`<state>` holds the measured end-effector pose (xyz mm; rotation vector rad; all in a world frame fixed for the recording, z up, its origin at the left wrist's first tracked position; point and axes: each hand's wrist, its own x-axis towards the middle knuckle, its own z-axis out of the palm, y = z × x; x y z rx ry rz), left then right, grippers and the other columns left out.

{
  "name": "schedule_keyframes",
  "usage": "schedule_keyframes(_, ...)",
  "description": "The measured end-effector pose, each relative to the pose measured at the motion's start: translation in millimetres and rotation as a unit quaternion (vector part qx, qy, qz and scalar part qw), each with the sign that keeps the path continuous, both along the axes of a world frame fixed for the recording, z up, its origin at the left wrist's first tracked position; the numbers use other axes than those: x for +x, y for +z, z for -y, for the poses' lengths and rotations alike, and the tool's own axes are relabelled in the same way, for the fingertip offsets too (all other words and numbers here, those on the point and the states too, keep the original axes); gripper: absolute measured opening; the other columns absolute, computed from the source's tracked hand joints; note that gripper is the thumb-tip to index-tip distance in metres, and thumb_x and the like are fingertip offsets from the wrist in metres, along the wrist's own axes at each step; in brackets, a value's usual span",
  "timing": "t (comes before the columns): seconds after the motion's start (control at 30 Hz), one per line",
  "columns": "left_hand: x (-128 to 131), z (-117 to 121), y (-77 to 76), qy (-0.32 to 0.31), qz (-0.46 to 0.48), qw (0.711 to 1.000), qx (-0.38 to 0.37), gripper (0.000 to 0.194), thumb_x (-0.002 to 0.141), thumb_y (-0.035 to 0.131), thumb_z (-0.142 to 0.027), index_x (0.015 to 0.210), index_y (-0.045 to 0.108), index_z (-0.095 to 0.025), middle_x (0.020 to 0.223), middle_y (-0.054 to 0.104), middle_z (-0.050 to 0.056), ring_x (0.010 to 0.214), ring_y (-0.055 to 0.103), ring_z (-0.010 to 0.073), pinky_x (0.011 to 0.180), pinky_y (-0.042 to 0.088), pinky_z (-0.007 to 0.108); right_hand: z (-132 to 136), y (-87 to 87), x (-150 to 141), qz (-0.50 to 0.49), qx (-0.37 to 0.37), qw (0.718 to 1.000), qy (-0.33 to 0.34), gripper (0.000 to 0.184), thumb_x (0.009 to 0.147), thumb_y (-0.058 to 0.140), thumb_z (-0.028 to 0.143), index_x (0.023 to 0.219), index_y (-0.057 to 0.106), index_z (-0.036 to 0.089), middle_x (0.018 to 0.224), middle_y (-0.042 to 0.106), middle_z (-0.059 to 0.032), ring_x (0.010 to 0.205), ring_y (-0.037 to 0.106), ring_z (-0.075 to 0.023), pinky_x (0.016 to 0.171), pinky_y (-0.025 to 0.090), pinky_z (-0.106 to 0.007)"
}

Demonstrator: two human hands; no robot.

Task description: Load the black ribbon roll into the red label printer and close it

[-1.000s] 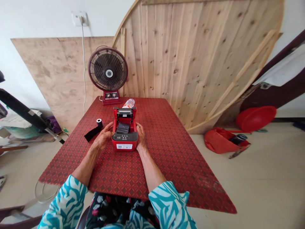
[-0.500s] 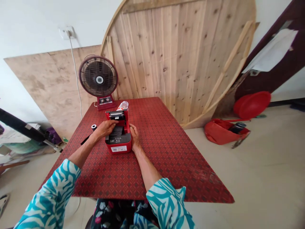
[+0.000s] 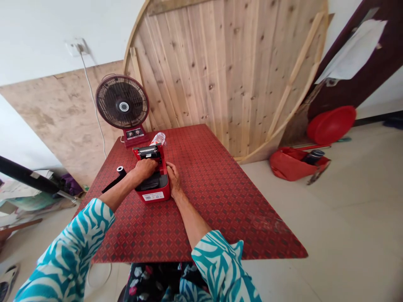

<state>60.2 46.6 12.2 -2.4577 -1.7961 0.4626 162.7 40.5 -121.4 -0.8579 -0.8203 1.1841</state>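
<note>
A red and black label printer [image 3: 153, 196] stands on the table with its lid raised at the back. My left hand [image 3: 145, 169] reaches into the open printer from the left, fingers bent; their tips and whatever they hold are hidden. Along the printer's right side, my right hand [image 3: 173, 179] grips the casing. Left of the printer stands a small black roll [image 3: 121, 170] with a white core, a black strip trailing from it toward my left forearm. A clear plastic bottle [image 3: 159, 137] lies behind the raised lid.
A dark red fan [image 3: 124, 106] stands at the back left of the patterned red table [image 3: 220, 201]. Behind leans a large round wooden board [image 3: 214, 75]. On the floor at right are a red bag [image 3: 288, 165] and a red basin [image 3: 332, 125].
My left hand has moved deeper into the printer, its fingers now more bent and hidden. The right hand stays on the printer's side. The whole view has shifted slightly.
</note>
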Motion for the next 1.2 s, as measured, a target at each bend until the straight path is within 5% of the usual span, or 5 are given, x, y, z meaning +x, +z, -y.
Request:
schedule_keyframes(0.33, -3, -4, 0.1, -0.044, -0.006, 0.998, -0.040, 0.031, 0.091, 0.043, -0.021, 0.107, 0.068, -0.018, 0.105, 0.071, 0.014, 0.099, 0.067, 0.0278, 0.080, 0.050, 0.035, -6, -8.7, -1, 0.017, 0.005, 1.000, -0.007, 0.034, 0.078, 0.055, 0.045, 0.104, 0.068, 0.027, 0.108, 0.069, -0.0006, 0.108, 0.059, -0.0198, 0.094, 0.045, -0.035)
schedule_keyframes(0.63, -18, -26, 0.4, -0.070, 0.100, 0.966, -0.228, 0.024, 0.079, 0.050, -0.017, 0.094, 0.069, -0.016, 0.071, 0.068, 0.002, 0.059, 0.059, 0.0145, 0.053, 0.040, 0.021, -8, -12.9, 0, 0.027, 0.007, 1.000, -0.012, 0.034, 0.079, 0.055, 0.045, 0.105, 0.068, 0.027, 0.104, 0.070, -0.0005, 0.107, 0.059, -0.0202, 0.092, 0.047, -0.034)
schedule_keyframes(0.77, -14, -25, 0.4, -0.072, 0.080, 0.975, -0.195, 0.021, 0.076, 0.054, -0.017, 0.091, 0.070, -0.016, 0.071, 0.069, 0.002, 0.064, 0.061, 0.0151, 0.056, 0.040, 0.021, -9, -15.8, -1, 0.024, 0.006, 1.000, -0.011, 0.034, 0.078, 0.056, 0.046, 0.105, 0.067, 0.027, 0.105, 0.070, -0.0004, 0.107, 0.059, -0.0199, 0.092, 0.046, -0.034)
schedule_keyframes(1.0, -21, -9, 3.2, -0.059, 0.099, 0.992, -0.056, 0.032, 0.076, 0.061, -0.023, 0.107, 0.068, -0.023, 0.106, 0.071, 0.004, 0.097, 0.065, 0.0219, 0.075, 0.046, 0.026, -7, -11.7, 1, 0.029, -0.001, 1.000, -0.006, 0.036, 0.079, 0.055, 0.047, 0.105, 0.067, 0.026, 0.108, 0.070, -0.0007, 0.108, 0.059, -0.0203, 0.093, 0.046, -0.034)
schedule_keyframes(1.2, -37, 16, 11.0, -0.067, 0.204, 0.977, 0.015, 0.032, 0.073, 0.062, -0.021, 0.105, 0.066, -0.023, 0.106, 0.069, 0.003, 0.094, 0.065, 0.0206, 0.079, 0.048, 0.027, -2, -6.0, 2, 0.021, -0.009, 1.000, 0.004, 0.036, 0.079, 0.054, 0.048, 0.105, 0.066, 0.026, 0.109, 0.069, -0.0008, 0.104, 0.061, -0.0203, 0.094, 0.046, -0.036)
